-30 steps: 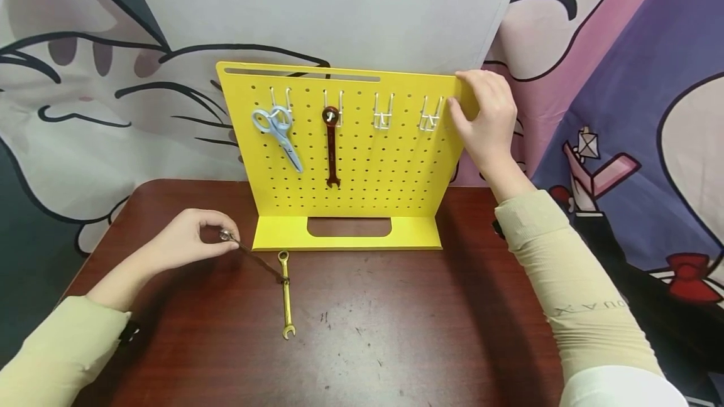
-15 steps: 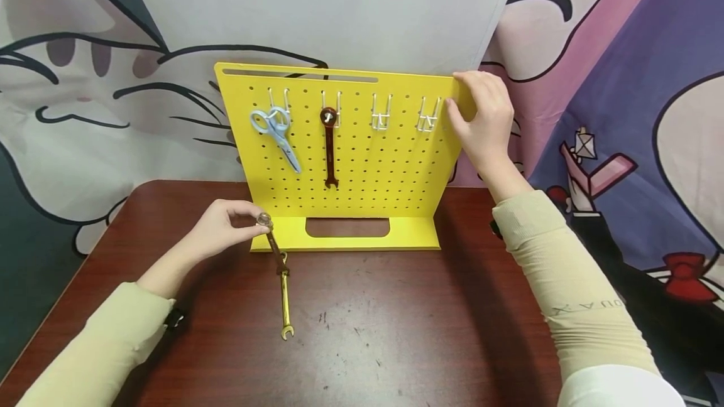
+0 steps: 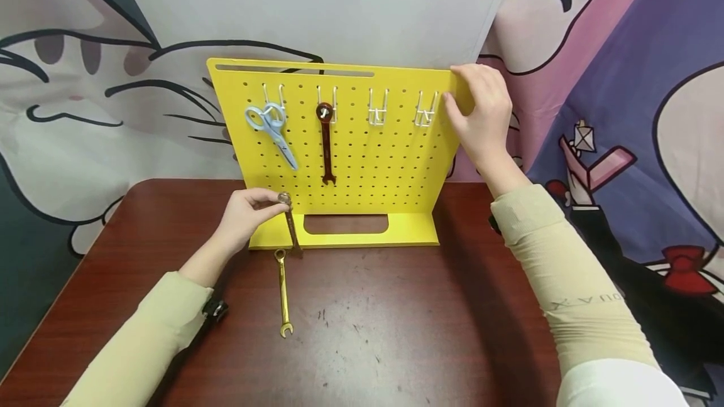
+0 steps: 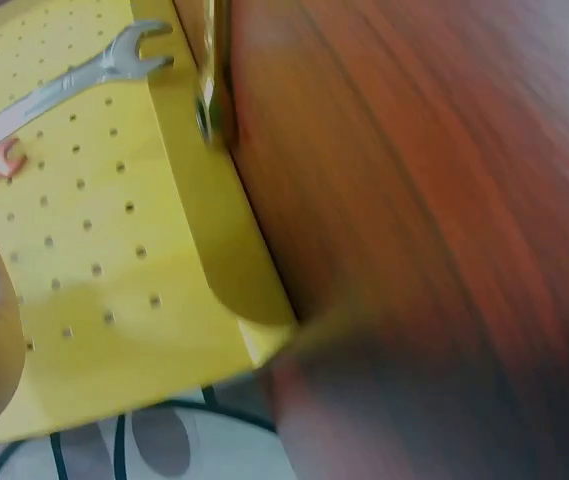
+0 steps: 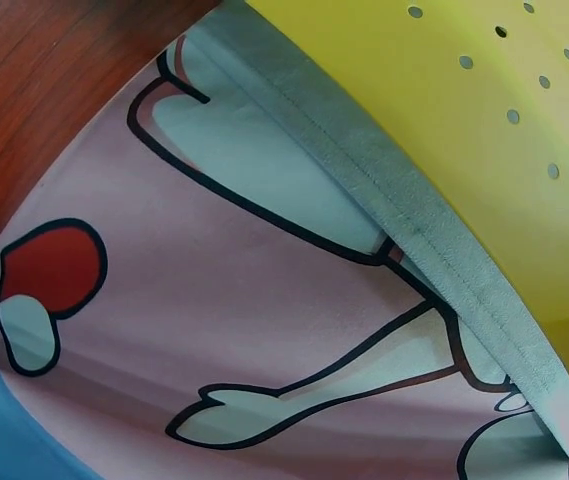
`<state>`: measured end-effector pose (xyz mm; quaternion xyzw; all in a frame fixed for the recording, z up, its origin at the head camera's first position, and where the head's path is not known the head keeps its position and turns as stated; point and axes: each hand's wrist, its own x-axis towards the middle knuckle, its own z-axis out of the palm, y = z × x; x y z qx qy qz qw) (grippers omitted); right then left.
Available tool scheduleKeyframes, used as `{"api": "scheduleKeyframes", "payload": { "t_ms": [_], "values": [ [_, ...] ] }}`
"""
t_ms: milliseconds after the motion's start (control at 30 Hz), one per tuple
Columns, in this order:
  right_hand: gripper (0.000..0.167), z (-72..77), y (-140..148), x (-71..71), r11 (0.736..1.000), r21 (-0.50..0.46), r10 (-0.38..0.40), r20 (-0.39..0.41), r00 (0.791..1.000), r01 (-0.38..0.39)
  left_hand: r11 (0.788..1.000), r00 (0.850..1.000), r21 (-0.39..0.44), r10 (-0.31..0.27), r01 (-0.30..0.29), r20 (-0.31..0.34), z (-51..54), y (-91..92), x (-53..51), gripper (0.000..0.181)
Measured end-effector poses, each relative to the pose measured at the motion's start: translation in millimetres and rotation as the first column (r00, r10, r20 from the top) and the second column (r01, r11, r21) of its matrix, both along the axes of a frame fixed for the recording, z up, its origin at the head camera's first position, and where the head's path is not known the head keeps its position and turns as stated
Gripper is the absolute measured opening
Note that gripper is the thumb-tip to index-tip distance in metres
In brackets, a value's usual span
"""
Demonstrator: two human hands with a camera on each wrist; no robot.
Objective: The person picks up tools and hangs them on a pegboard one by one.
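My left hand (image 3: 244, 215) pinches the ring end of a silver combination wrench (image 4: 74, 85), which hangs down in front of the lower left of a yellow pegboard (image 3: 373, 187). Its open end points downward. A gold combination wrench (image 3: 284, 294) lies on the table just below, by the board's base. With thumb on the front and fingers at the top edge, my right hand (image 3: 485, 112) grips the board's upper right corner. Light blue scissors (image 3: 273, 134) hang from the leftmost hook; a dark red wrench (image 3: 326, 149) hangs from the second.
Two more white wire hooks, a third hook (image 3: 377, 112) and a fourth hook (image 3: 425, 113), jut from the board's right half. The board stands on a brown wooden table (image 3: 407, 313), near a printed cloth (image 3: 141, 93) behind it.
My left hand has moved right and up with the silver wrench, from over the table to the board's lower left. The right hand keeps its grip on the corner.
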<state>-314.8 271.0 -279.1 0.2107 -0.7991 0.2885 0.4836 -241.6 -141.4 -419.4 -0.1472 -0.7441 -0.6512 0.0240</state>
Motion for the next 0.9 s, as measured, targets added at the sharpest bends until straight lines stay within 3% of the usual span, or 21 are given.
{"api": "scheduleKeyframes", "payload": {
  "t_ms": [200, 400, 567, 900],
  "values": [
    [0.03, 0.7, -2, -0.2, 1.0, 0.004, -0.004, 0.008, 1.0, 0.004, 0.996, 0.997, 0.08, 0.025, -0.031, 0.076, -0.5, 24.7, -5.5, 0.035],
    [0.03, -1.7, -1, 0.7, 1.0, 0.004, -0.007, 0.013, 1.0, 0.007, 0.991, 0.993, 0.115, 0.058, -0.069, 0.1, 1.6, 53.3, -9.2, 0.01],
    [0.03, -1.6, -1, 0.1, 1.0, 0.001, -0.01, 0.014, 1.0, 0.01, 0.986, 0.992, 0.147, 0.061, -0.077, 0.113, 11.8, 76.6, -11.5, 0.019],
    [0.03, 1.1, -1, 0.1, 1.0, -0.001, -0.013, 0.012, 1.0, 0.013, 0.976, 0.999, 0.217, 0.022, -0.03, 0.041, 41.0, 117.0, -17.7, 0.021]
  ]
}}
